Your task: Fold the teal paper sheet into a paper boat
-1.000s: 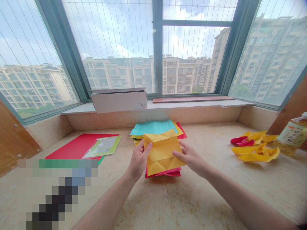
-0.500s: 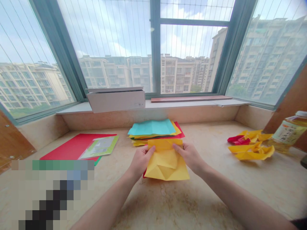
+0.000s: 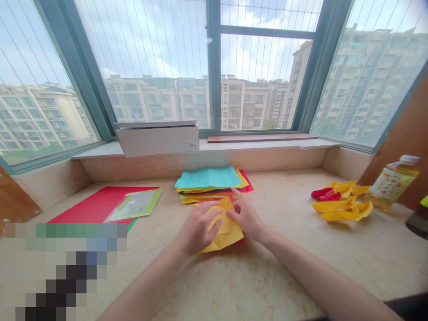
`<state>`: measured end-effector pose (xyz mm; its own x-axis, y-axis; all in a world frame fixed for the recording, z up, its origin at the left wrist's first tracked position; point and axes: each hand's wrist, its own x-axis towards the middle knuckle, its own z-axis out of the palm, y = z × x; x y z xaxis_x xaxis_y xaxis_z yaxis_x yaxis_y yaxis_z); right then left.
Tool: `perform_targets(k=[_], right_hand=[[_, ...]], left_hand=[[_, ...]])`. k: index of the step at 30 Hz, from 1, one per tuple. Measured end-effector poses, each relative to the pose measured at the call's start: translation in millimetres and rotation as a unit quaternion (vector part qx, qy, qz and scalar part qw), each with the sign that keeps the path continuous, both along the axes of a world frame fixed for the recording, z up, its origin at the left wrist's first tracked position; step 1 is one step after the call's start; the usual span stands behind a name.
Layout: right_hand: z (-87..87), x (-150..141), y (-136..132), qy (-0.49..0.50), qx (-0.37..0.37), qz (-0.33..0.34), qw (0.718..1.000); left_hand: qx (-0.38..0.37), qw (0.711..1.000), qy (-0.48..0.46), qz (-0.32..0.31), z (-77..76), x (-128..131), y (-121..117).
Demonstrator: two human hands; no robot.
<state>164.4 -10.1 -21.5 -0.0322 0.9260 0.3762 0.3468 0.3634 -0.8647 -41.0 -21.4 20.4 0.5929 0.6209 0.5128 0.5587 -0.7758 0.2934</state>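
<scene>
A creased yellow sheet of paper (image 3: 225,232) with a folded upper part is between my two hands, low over the counter. My left hand (image 3: 199,225) has its curled fingers and thumb on the sheet's left side. At the upper right edge, my right hand (image 3: 245,214) pinches the sheet, its index finger pointing up. Red paper (image 3: 241,240) peeks out under the sheet's lower right. Just behind my hands lies a stack of coloured paper, a light blue sheet (image 3: 207,177) on top and yellow, green and red edges below.
Folded yellow paper pieces (image 3: 344,210) and a red one (image 3: 326,194) lie at right beside a drink bottle (image 3: 393,183). A dark object (image 3: 417,223) is at the right edge. Red paper (image 3: 90,203) and a clear packet (image 3: 138,205) lie left. A white box (image 3: 158,140) stands on the sill.
The yellow sheet has turned and its top is folded at an angle. My left hand has shifted over its face, and my right hand has moved left along the upper edge.
</scene>
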Motion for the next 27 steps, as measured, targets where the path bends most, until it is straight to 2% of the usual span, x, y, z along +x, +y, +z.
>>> perform_targets(k=[2,4,7,10,12,14,17,20,23,25,27], right_hand=[[1.4,2.5,2.3,-0.096,0.061,-0.042,0.993],[6.8,6.8,-0.9,-0.177,0.103,-0.049,0.978],[16.2,13.8,-13.7,-0.279,0.103,0.014,0.955],[21.8,18.3,-27.4,-0.366,0.078,0.1,0.922],[23.8,19.2,-32.8,-0.412,0.068,0.127,0.9],[25.1,18.7,-34.7,-0.442,0.064,0.127,0.885],[26.5,17.4,-33.4,-0.468,0.06,0.114,0.874],[29.7,18.7,-30.3,-0.461,0.056,0.122,0.877],[39.8,28.3,-27.1,-0.445,0.055,0.139,0.883],[51.0,43.0,-24.9,-0.441,0.031,0.081,0.894],[63.4,65.6,-22.7,-0.447,-0.033,-0.086,0.89]], left_hand=[[-0.04,0.997,0.062,-0.023,-4.9,5.4,-4.4],[-0.076,0.993,0.092,-0.017,-10.6,7.8,-4.0],[-0.094,0.988,0.123,-0.01,-14.8,5.5,1.7],[-0.07,0.984,0.162,0.007,-13.2,1.5,7.6],[-0.055,0.982,0.177,0.03,-13.1,0.4,11.1],[-0.051,0.982,0.175,0.042,-16.5,0.3,15.2],[-0.082,0.983,0.165,0.008,-27.2,-0.1,22.4],[-0.108,0.977,0.183,-0.015,-36.3,-1.4,28.2],[-0.121,0.97,0.212,-0.018,-35.8,-1.9,29.8],[-0.131,0.964,0.229,-0.017,-30.5,-1.1,28.5],[-0.151,0.958,0.243,-0.012,-24.0,0.1,26.1]])
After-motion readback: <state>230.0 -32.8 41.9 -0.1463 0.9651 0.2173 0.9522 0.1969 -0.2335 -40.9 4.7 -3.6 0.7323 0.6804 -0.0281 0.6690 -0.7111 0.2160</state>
